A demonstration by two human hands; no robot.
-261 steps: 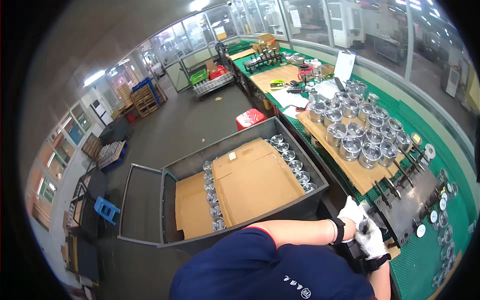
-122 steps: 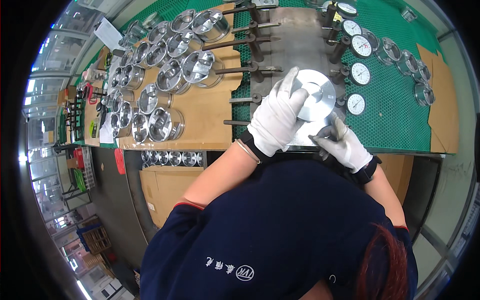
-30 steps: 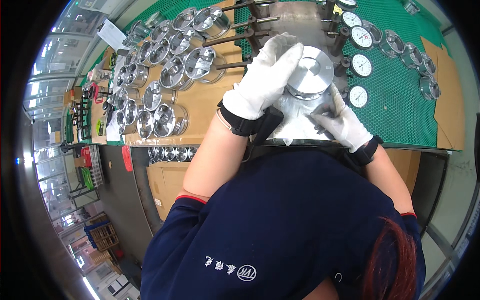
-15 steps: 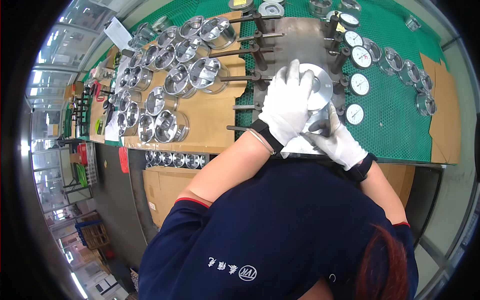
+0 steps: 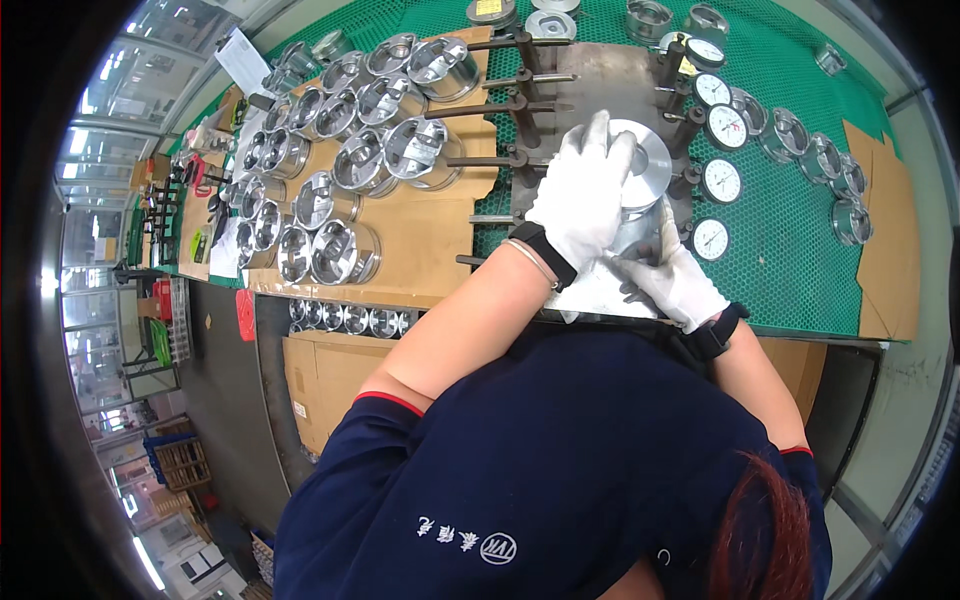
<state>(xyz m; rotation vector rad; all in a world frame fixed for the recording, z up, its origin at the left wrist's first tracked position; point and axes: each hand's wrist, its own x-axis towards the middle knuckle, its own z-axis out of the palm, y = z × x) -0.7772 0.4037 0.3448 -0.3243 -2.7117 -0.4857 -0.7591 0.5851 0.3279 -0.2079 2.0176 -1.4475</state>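
A round metal piston [image 5: 650, 166] stands between two rows of gauge stands, its flat bright top partly covered by my gloved fingers. My left hand [image 5: 585, 195] comes over it from the left, fingers bent and closed on its rim. Below, my right hand [image 5: 672, 278] grips the piston's near side with thumb and fingers curled; its darkened fingertips are partly hidden. Both hands wear white gloves. Beside the piston, several dial gauges [image 5: 722, 180] stand in a column to the right, and dark posts with rods [image 5: 519, 160] stand to the left.
Many pistons [image 5: 342, 252] stand on a cardboard sheet [image 5: 420, 240] at the left. More pistons [image 5: 785, 135] sit on the green mat [image 5: 790, 260] at the right, near a cardboard piece [image 5: 885, 230]. A steel plate [image 5: 605, 75] lies behind my hands.
My left hand's fingers are more bent and drawn in along the piston's rim. My right hand stays low against its near side. The whole view has shifted slightly.
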